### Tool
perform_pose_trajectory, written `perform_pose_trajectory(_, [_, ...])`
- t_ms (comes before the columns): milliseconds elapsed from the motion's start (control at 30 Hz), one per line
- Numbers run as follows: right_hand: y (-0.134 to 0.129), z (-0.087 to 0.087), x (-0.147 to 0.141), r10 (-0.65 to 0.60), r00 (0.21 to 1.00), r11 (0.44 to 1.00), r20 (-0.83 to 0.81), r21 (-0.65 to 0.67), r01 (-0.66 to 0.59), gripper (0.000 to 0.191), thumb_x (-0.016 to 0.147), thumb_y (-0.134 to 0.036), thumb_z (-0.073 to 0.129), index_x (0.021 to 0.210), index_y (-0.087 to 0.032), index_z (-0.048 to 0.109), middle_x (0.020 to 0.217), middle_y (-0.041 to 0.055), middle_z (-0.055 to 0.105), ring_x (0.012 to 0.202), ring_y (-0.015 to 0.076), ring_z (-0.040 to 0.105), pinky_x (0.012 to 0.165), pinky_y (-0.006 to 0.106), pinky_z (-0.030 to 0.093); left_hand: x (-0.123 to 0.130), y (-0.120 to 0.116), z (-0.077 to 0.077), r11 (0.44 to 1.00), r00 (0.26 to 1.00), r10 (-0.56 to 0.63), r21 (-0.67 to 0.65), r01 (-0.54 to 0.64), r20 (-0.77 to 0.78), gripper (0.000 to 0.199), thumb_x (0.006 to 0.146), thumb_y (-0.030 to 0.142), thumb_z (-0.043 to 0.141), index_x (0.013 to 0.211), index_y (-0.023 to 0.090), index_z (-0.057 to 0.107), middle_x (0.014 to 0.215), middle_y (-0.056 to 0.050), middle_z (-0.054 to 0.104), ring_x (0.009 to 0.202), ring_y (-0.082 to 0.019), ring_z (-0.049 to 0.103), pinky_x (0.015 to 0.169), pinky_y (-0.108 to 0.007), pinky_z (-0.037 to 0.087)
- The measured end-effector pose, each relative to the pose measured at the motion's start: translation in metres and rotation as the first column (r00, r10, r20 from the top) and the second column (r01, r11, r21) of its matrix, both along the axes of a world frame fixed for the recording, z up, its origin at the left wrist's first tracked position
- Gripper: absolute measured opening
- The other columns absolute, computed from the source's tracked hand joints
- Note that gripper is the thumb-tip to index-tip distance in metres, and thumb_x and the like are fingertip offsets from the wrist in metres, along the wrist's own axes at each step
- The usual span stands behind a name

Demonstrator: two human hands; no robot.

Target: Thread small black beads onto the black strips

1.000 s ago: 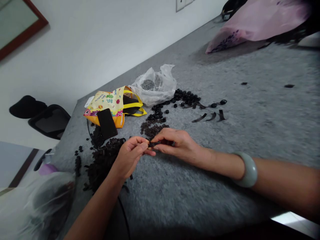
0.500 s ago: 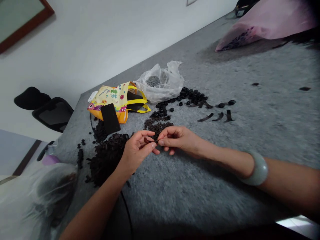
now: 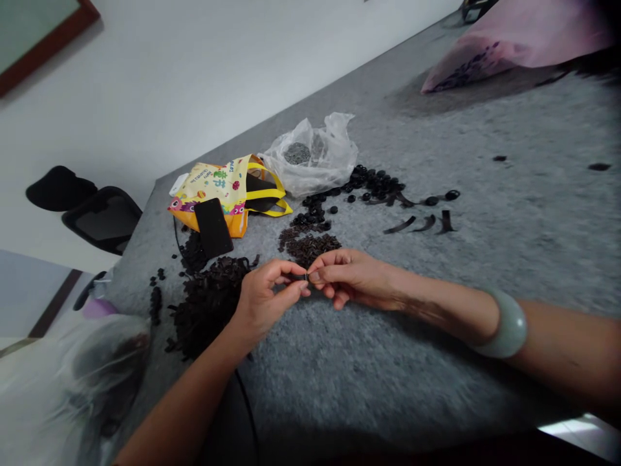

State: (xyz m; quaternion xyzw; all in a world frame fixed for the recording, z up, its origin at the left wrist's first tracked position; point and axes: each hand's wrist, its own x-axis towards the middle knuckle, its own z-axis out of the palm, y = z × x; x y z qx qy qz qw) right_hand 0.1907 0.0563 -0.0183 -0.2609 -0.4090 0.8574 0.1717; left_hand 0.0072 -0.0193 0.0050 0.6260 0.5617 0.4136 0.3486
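Fingertip to fingertip, my left hand [image 3: 266,294] and my right hand [image 3: 349,275] meet over the grey table. Each is closed in a pinch around something tiny, with a thin light glint at the contact point; fingers hide most of it. Just beyond my fingers lies a heap of small dark brown pieces [image 3: 313,248]. Beside my left hand is a larger pile of black strips [image 3: 206,310]. Several round black pieces [image 3: 378,184] are scattered farther back. A few curved dark strips [image 3: 427,224] lie to the right of them.
A clear plastic bag [image 3: 334,158] with small grey pieces stands behind the heaps. Left of it, a black phone [image 3: 213,228] leans on a yellow printed bag [image 3: 218,183]. A pink bag [image 3: 514,45] lies at far right, and a black cable [image 3: 247,404] runs down the front.
My fingertips have drawn closer together, and the dark strip seen between my left fingers is now hidden. My right hand is slightly rotated. The view has shifted a little.
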Motion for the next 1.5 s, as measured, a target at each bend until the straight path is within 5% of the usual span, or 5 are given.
perform_pose_trajectory(233, [0.002,0.002,0.002,0.048,0.999,0.998,-0.016,-0.031,-0.049,0.012,0.068,-0.013,0.071,0.080,-0.015,0.070,0.063,-0.0032,0.062,0.050,0.0048,0.051,0.046,0.016,0.057,0.002,0.002,0.006,0.987,0.979,-0.001,-0.156,0.033,0.205,0.014,0.072,0.015,0.071,0.086,0.018,0.067,0.073,-0.001,0.076,0.066,-0.018,0.077,0.060,-0.023,0.060])
perform_pose_trajectory(700, [0.009,-0.003,0.007,0.287,0.956,0.956,-0.069,-0.037,-0.289,0.015,0.068,-0.016,0.066,0.083,-0.015,0.066,0.073,0.0011,0.069,0.056,0.0095,0.062,0.051,0.022,0.061,0.006,-0.001,0.008,0.956,0.950,-0.060,-0.257,0.143,0.306,0.013,0.071,0.016,0.073,0.083,0.019,0.068,0.069,0.000,0.076,0.062,-0.017,0.075,0.059,-0.024,0.060])
perform_pose_trajectory(900, [0.013,-0.006,0.010,0.195,0.980,0.975,-0.030,0.116,-0.190,0.031,0.076,-0.035,0.082,0.096,-0.015,0.068,0.089,0.0035,0.072,0.071,0.0116,0.070,0.052,0.018,0.059,0.000,0.003,0.003,0.990,0.973,0.011,-0.142,0.023,0.232,0.015,0.073,0.015,0.075,0.087,0.018,0.070,0.073,0.000,0.075,0.065,-0.013,0.073,0.063,-0.023,0.059])
perform_pose_trajectory(1267, [0.009,-0.005,0.004,-0.061,0.998,0.981,0.007,0.187,0.059,0.027,0.070,-0.031,0.086,0.085,-0.015,0.071,0.067,-0.0017,0.066,0.056,0.0071,0.059,0.048,0.017,0.056,-0.003,0.007,-0.009,0.973,0.921,0.094,-0.232,-0.004,0.378,0.011,0.083,0.025,0.072,0.090,0.016,0.071,0.076,-0.002,0.075,0.065,-0.014,0.073,0.070,-0.027,0.057])
perform_pose_trajectory(1500, [0.009,-0.003,0.003,-0.021,1.000,0.991,0.017,0.132,0.019,0.026,0.068,-0.032,0.085,0.079,-0.015,0.070,0.068,-0.0023,0.061,0.057,0.0063,0.054,0.047,0.017,0.054,-0.004,0.010,-0.008,0.981,0.960,0.095,-0.186,-0.047,0.263,0.010,0.085,0.025,0.070,0.090,0.017,0.071,0.071,0.000,0.073,0.063,-0.013,0.070,0.069,-0.027,0.055])
